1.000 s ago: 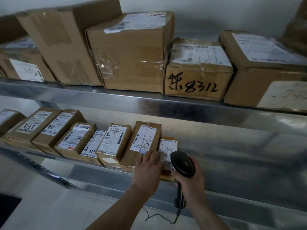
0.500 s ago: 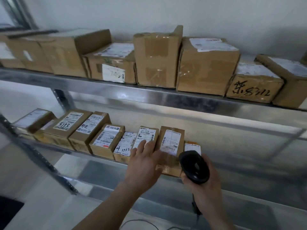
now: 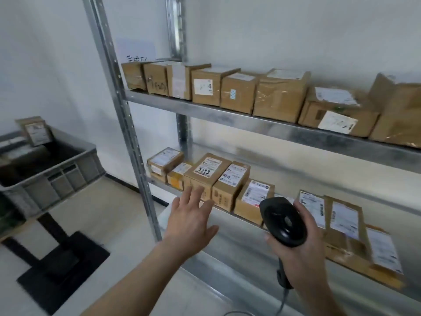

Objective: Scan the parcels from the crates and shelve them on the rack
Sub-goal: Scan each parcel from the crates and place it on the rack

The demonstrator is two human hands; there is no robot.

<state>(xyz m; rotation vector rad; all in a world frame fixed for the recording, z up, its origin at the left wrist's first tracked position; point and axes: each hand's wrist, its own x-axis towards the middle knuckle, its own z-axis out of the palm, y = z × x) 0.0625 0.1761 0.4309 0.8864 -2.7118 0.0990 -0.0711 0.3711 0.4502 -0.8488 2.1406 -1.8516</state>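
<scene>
My left hand (image 3: 192, 221) hovers open, fingers spread, in front of the rack's lower shelf (image 3: 227, 245), holding nothing and clear of the parcels. My right hand (image 3: 303, 249) grips a black barcode scanner (image 3: 282, 222) by its handle, its cable hanging down. Small brown parcels with white labels line the lower shelf, among them one marked "3753" (image 3: 206, 176). Bigger cardboard boxes (image 3: 280, 95) fill the upper shelf (image 3: 250, 124). At the left a grey crate (image 3: 57, 176) holds a labelled parcel (image 3: 36, 131) leaning at its back.
The rack's perforated metal upright (image 3: 127, 124) stands between the crate and the shelves. The crate sits on a stand with a black base (image 3: 63, 267) on the pale floor. A white wall is behind everything.
My view has swung left and pulled back, bringing the crate and upright into sight. My left hand has come off the small parcels on the lower shelf and now hovers open.
</scene>
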